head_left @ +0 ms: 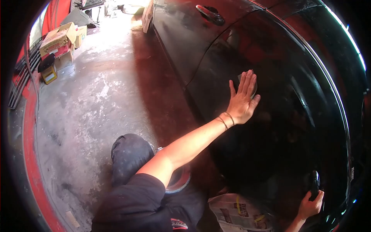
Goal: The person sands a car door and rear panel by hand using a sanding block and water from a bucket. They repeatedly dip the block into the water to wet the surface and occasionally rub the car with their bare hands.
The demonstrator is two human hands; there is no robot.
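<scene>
My left hand [243, 98] lies flat on a dark, glossy car door [270, 116], fingers stretched out, the thumb and little finger spread away. Under its fingers a thin grey pad [254, 91] is pressed to the panel; its exact kind is hidden by the hand. At the lower right my right hand [311, 205] is closed around the door handle [316, 181] of the same door. Further along the car, another door handle [210, 14] shows past the curved door seam.
Newspaper sheets [235, 212] lie low beside the door. A round pail or stool rim [181, 181] shows by my knee [133, 150]. Cardboard boxes [58, 38] and a yellow container [49, 75] stand at the left on the worn concrete floor [89, 104].
</scene>
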